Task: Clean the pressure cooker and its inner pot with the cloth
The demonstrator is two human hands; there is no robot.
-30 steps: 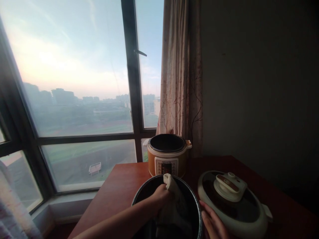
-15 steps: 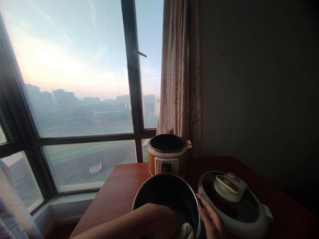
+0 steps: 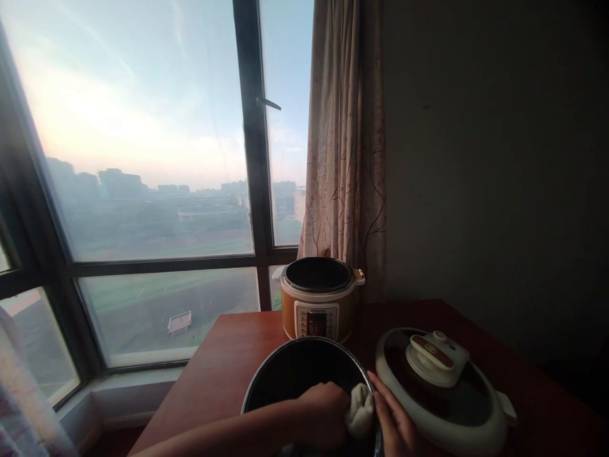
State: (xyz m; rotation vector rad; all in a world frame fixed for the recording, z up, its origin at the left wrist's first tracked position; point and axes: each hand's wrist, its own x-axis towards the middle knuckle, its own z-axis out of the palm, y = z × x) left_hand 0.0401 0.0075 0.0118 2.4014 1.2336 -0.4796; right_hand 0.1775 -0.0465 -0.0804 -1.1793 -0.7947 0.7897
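Our left hand (image 3: 323,416) sits inside the inner pot (image 3: 280,368) on the counter (image 3: 223,368), its grip bunched around a cloth (image 3: 360,412). Our right hand (image 3: 394,428) rests flat-fingered against the rim. The cloth looks soft, best held wadded; the pot seems stiff and slick, best steadied at its rim.

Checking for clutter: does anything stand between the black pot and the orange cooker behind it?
Nothing visible does: the black pot sits just before the orange cooker; the lid lies to the right.
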